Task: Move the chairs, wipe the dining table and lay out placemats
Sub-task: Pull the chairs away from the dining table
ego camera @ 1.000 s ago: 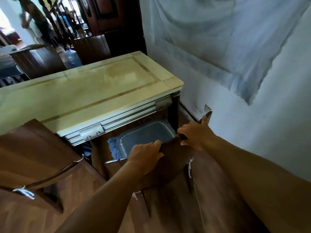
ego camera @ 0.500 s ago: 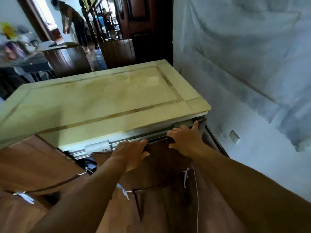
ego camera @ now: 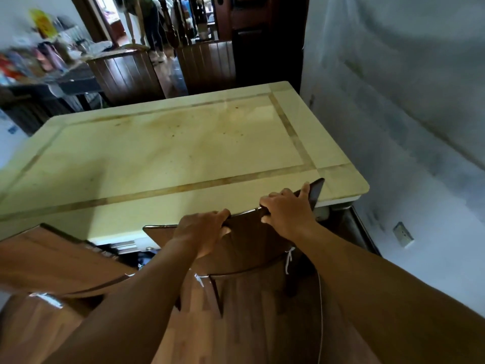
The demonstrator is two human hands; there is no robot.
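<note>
A cream dining table (ego camera: 183, 153) with brown inlay lines and faint stains fills the middle of the head view. Its top is bare. At its near right edge stands a dark wooden chair (ego camera: 252, 245), whose top rail rises above the table edge. My left hand (ego camera: 202, 232) grips that rail near its middle. My right hand (ego camera: 286, 208) grips it near the right corner. A second wooden chair (ego camera: 52, 261) stands to the left at the near edge. Two more chairs, one (ego camera: 128, 74) and another (ego camera: 207, 65), stand beyond the far edge.
A pale wall (ego camera: 406, 127) with a socket (ego camera: 402, 233) runs close along the table's right side. A cluttered shelf (ego camera: 39, 61) is at the far left. A person (ego camera: 147, 19) bends over in the doorway behind. The floor is wood.
The chair back has risen from below the table edge to above it, with both hands still gripping it. The view has lifted, so more of the tabletop and the room shows.
</note>
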